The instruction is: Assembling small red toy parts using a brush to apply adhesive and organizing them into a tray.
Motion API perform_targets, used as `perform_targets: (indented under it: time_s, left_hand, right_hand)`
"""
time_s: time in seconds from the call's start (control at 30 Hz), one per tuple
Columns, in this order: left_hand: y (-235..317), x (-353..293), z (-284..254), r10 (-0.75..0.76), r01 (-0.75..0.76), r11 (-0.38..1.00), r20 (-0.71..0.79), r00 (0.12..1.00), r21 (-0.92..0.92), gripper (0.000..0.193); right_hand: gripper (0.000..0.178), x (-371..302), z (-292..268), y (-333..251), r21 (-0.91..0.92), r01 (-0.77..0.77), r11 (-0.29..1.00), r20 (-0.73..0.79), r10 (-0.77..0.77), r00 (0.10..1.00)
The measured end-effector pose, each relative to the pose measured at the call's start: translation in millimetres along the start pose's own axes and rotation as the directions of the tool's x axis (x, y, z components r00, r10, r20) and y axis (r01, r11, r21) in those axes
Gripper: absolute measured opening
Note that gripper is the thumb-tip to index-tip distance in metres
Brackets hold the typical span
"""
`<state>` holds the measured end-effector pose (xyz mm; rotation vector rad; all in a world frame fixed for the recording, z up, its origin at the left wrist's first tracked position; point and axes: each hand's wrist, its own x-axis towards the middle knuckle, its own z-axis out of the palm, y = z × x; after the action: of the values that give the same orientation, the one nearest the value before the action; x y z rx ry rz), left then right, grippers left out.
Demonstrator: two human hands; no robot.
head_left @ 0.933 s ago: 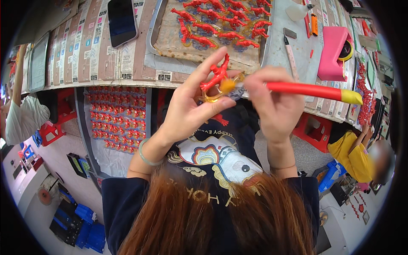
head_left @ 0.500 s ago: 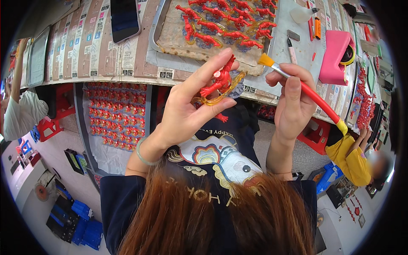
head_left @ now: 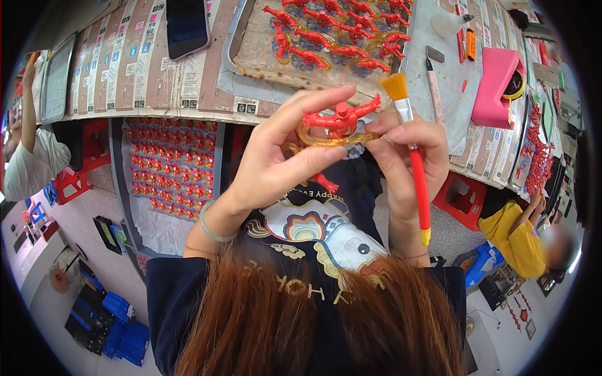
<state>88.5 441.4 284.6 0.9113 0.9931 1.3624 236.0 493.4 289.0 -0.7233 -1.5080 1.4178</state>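
Between the thumb and fingers of my left hand [head_left: 266, 150] is a small red plastic figurine [head_left: 342, 119] with arms spread and no head. A translucent yellow band curves round its front, and a clear bluish piece shows behind my fingertips. My right hand [head_left: 417, 156] grips a paintbrush [head_left: 419, 194] with a red handle, silver ferrule and yellowish bristles pointing up and away. The thumb and forefinger of that hand meet the right end of the yellow band. Beyond my hands, a metal tray [head_left: 231, 50] carries several similar red figurines [head_left: 313, 37].
Across the table [head_left: 182, 88] lie a phone [head_left: 187, 28], a squeeze bottle [head_left: 446, 24], a pen-like tool [head_left: 434, 94] and a pink tape dispenser [head_left: 492, 94]. Below left, a grey-sided crate [head_left: 119, 163] holds rows of red figurines. Co-workers sit at both sides, one in yellow [head_left: 514, 238].
My right hand has moved left to the figurine, and the brush has swung nearly upright. The figurine has turned in my left hand, its arms now stretching sideways.
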Motion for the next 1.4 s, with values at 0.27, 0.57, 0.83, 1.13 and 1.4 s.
perform_targets:
  time_s: [0.27, 0.57, 0.83, 1.13, 1.4]
  left_hand:
    - [4, -2, 3, 0.006, -0.001, 0.998, -0.095, 0.995, 0.061, 0.040]
    - [7, -3, -1, 0.218, -0.200, 0.864, 0.014, 0.976, 0.463, 0.041]
    - [4, -2, 1, 0.360, -0.286, 0.800, -0.042, 0.932, 0.528, 0.033]
    - [12, -1, -2, -0.312, 0.293, 0.941, -0.103, 0.944, -0.168, 0.035]
    - [2, 0, 1, -0.298, 0.256, 0.926, -0.120, 0.947, -0.279, 0.031]
  right_hand:
    - [0.025, -3, 2, 6, -0.157, 0.188, 0.969, 0.042, -0.184, 0.982]
    - [0.029, -6, 2, 7, -0.082, 0.135, 0.988, 0.016, -0.134, 0.991]
    - [0.030, -6, 4, 6, -0.075, 0.138, 0.988, 0.017, -0.137, 0.990]
    - [0.018, -1, 1, -3, 0.187, -0.229, 0.955, 0.020, 0.229, 0.973]
    - [0.017, -1, 3, -3, 0.357, -0.275, 0.893, 0.009, 0.291, 0.957]
